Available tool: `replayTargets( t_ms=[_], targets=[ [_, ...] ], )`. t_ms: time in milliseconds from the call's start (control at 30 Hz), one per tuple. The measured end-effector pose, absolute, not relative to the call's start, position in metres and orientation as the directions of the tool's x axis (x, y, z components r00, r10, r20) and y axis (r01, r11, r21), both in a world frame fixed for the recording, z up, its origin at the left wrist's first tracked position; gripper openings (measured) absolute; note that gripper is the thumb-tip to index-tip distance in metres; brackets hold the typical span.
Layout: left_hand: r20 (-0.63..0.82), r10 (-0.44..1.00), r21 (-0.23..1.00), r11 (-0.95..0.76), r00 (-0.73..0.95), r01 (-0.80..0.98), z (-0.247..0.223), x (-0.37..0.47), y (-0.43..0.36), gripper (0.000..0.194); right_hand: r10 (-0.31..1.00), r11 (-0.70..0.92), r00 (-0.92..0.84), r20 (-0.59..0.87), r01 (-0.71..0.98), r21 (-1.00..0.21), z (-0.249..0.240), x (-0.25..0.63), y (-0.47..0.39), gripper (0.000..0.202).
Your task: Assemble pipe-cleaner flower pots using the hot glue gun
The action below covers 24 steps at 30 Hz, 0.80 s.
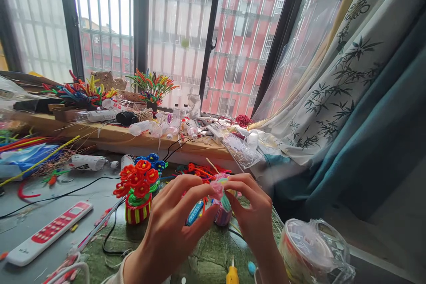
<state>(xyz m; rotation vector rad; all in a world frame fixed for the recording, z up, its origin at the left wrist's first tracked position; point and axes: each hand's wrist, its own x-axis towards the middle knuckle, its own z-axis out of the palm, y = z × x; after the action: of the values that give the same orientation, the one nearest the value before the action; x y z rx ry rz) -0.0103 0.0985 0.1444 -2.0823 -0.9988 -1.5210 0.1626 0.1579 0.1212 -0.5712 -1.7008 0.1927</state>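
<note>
Between my two hands is a small fuzzy pipe-cleaner piece, with a pink part (218, 189) and a mint-green part (226, 203). My left hand (176, 213) pinches its pink side between thumb and forefinger. From the other side, my right hand (251, 208) is closed on it with thumb and fingertips. My fingers cover some of the piece, so its full shape is hidden. Just below it stands a small purple striped pot (222, 216). To the left, red pipe-cleaner flowers (141, 182) rise from a red and yellow striped pot (138, 209), with blue flowers (152, 159) behind.
A yellow-handled pointed tool (232, 275) lies at the front, near a clear plastic tub (308, 248). A white remote (49, 233) and black cable (66, 194) are on the left. Bottles (141, 128) and pipe-cleaner bundles (153, 86) crowd the sill; a curtain (333, 97) hangs right.
</note>
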Motion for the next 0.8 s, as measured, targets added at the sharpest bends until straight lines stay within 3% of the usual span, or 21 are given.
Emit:
replayTargets(
  t_ms=[467, 800],
  targets=[
    [0.953, 0.270, 0.069, -0.631, 0.136, 0.772, 0.1443, -0.0143, 0.1037, 0.010, 0.351, 0.894, -0.239, 0.905, 0.373, -0.249, 0.1186, 0.1662, 0.1615, 0.014],
    [0.952, 0.267, 0.058, -0.630, 0.147, 0.774, 0.1462, -0.0102, 0.1016, 0.014, 0.352, 0.891, -0.270, 0.896, 0.391, -0.232, 0.1175, 0.1664, 0.1597, 0.015]
  ],
)
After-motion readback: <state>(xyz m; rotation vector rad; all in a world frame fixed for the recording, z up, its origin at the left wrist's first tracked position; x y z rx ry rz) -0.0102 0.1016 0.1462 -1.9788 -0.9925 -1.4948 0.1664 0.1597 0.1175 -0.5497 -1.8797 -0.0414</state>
